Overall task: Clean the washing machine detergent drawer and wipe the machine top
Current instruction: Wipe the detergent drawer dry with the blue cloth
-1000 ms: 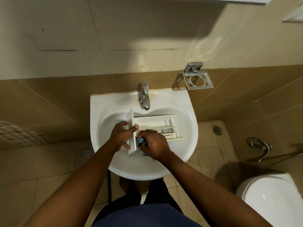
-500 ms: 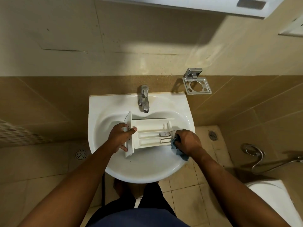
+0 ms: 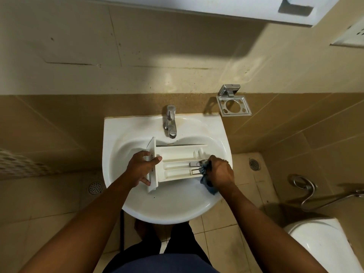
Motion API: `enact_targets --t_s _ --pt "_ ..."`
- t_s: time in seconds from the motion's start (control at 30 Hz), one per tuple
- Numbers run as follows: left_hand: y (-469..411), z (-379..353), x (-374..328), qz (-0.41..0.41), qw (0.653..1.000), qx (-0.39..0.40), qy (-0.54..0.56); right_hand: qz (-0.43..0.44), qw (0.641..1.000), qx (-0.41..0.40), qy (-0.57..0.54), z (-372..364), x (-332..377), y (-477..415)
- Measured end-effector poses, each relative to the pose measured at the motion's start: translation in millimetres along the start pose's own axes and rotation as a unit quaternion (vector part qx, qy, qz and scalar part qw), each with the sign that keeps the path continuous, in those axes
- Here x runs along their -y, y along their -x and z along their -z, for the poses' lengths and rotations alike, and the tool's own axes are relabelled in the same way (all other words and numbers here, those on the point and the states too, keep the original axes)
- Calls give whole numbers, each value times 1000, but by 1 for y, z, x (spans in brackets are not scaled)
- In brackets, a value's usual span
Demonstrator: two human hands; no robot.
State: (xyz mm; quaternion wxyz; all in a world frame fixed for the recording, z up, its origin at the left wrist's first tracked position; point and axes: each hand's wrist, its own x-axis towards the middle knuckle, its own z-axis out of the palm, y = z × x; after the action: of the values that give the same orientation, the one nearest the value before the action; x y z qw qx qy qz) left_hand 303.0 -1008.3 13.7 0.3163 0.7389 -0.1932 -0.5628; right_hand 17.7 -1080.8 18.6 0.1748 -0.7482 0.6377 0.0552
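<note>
The white detergent drawer (image 3: 177, 160) lies across the basin of a white sink (image 3: 167, 205), its front panel to the left. My left hand (image 3: 140, 168) grips that front panel, thumb on top. My right hand (image 3: 219, 172) holds a crumpled blue cloth (image 3: 206, 182) against the drawer's right end, by the small grey inserts. Part of the cloth hangs below my fist.
A chrome tap (image 3: 170, 123) stands at the back of the sink, just above the drawer. A metal holder (image 3: 233, 105) is fixed to the wall at right. A white toilet (image 3: 323, 245) sits lower right, with a spray hose (image 3: 307, 194) on the wall. Floor drains lie either side.
My right hand with the cloth has moved from the drawer's left end to its right end. The left hand keeps its grip on the front panel.
</note>
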Motion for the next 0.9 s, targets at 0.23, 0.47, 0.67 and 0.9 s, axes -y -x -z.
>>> enact_targets --t_s 0.23,0.47,0.67,0.9 --pt "-1 -1 0 -4 1000 -4 -6 79 997 17 -17 -20 49 12" --pt "-3 -2 -1 0 1000 -5 -19 277 951 -25 -135 -33 75 30" --pt "-2 0 0 4 1000 1 -2 254 961 35 -101 -3 19 17" --pt "2 0 -1 7 1000 -1 10 129 989 12 -69 15 -2 -4"
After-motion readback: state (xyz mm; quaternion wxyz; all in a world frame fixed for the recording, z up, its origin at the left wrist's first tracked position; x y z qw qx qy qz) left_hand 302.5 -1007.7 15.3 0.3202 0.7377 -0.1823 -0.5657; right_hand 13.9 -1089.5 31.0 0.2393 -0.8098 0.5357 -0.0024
